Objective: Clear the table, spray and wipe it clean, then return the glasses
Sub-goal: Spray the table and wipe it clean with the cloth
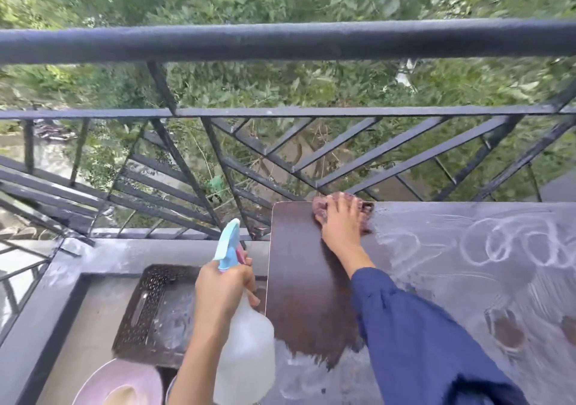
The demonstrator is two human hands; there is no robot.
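A dark brown table (299,280) stands against the balcony railing. Its left strip is wiped dark; the rest is filmed with whitish spray streaks and swirls (498,248). My right hand (343,220) presses a reddish-brown cloth (321,208) flat on the table's far left corner. My left hand (221,286) holds a clear spray bottle (246,348) with a light blue head (229,242) beside the table's left edge. No glasses are in view.
A black metal railing (280,40) runs right behind the table, with foliage below. A dark perforated plastic stool or crate (146,311) sits left of the table on the balcony floor. A pinkish round object (124,383) lies at the bottom left.
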